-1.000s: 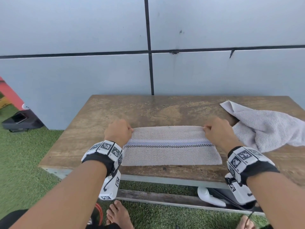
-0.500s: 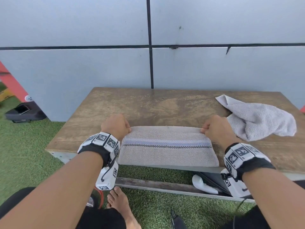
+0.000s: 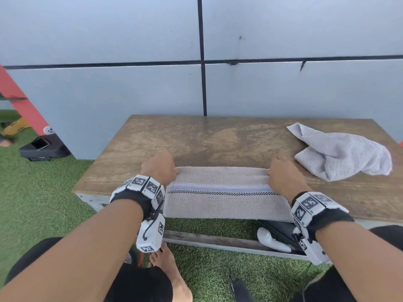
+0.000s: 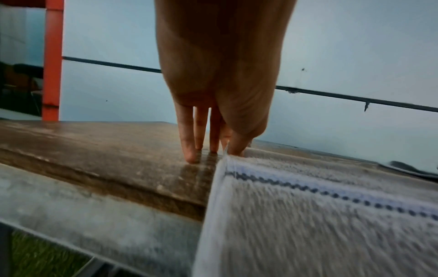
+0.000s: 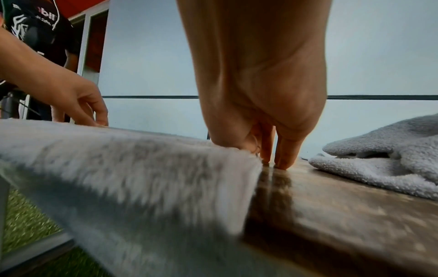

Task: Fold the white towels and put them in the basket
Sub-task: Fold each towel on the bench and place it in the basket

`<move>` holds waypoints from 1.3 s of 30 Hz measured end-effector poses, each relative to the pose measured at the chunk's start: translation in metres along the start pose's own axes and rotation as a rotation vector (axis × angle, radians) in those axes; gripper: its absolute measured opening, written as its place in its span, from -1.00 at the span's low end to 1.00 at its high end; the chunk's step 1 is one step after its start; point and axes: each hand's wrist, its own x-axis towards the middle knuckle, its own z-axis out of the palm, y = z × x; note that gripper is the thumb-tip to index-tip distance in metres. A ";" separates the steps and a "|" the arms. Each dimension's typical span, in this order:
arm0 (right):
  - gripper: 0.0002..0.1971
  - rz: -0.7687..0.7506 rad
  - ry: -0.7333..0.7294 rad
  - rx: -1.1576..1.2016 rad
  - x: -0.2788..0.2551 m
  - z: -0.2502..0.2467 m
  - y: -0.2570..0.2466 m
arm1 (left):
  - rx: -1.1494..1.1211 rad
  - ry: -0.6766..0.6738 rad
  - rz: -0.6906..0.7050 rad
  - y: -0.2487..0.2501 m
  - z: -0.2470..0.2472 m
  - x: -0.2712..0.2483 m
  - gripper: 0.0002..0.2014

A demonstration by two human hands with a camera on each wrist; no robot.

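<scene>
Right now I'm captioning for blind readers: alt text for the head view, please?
Both hands, left hand and right hand, pinch the far corners of a striped towel hanging over a wooden table edge. A crumpled white towel lies at right.

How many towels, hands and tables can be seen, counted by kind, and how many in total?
Towels: 2, the striped towel that both hands pinch at its far corners, and the crumpled towel on the right.
Hands: 2, the left hand and the right hand.
Tables: 1, the wooden table.
Total: 5
</scene>
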 end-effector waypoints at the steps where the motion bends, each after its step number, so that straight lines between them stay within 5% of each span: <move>1: -0.94 0.007 -0.032 0.002 0.004 -0.007 0.000 | 0.016 0.000 0.026 -0.001 -0.006 0.000 -0.80; 4: -0.91 0.018 -0.021 0.070 0.019 -0.039 -0.001 | 0.050 0.096 0.115 -0.002 -0.036 0.004 -0.79; 10: -0.86 -0.172 0.466 0.292 0.034 -0.112 0.001 | -0.128 0.500 0.286 -0.002 -0.099 0.008 -0.84; 13: -0.79 -0.246 0.563 0.325 0.026 -0.111 0.012 | -0.183 0.663 0.401 -0.008 -0.094 -0.005 -0.86; 15: -0.81 -0.309 0.504 0.341 0.021 -0.090 0.025 | -0.136 0.609 0.467 -0.017 -0.074 -0.014 -0.87; 17: -0.79 -0.302 0.298 0.243 0.019 -0.063 0.043 | -0.066 0.418 0.478 -0.025 -0.046 -0.023 -0.93; 19: -0.76 -0.252 0.013 0.092 0.014 -0.040 0.054 | -0.088 0.214 0.410 -0.030 -0.018 -0.031 -0.91; 21: -0.74 -0.185 -0.113 0.125 0.007 -0.025 0.058 | -0.156 0.114 0.307 -0.031 0.006 -0.038 -0.90; 25: -0.92 -0.066 -0.023 0.211 -0.002 -0.011 0.052 | -0.297 0.120 0.174 -0.024 0.036 -0.037 -0.81; 30: -0.55 -0.001 0.038 0.162 0.007 0.001 0.049 | -0.295 0.214 0.025 -0.008 0.044 -0.033 -0.65; 39: -0.56 0.051 -0.066 0.200 0.015 -0.030 0.041 | -0.468 0.205 -0.072 0.004 0.019 -0.027 -0.57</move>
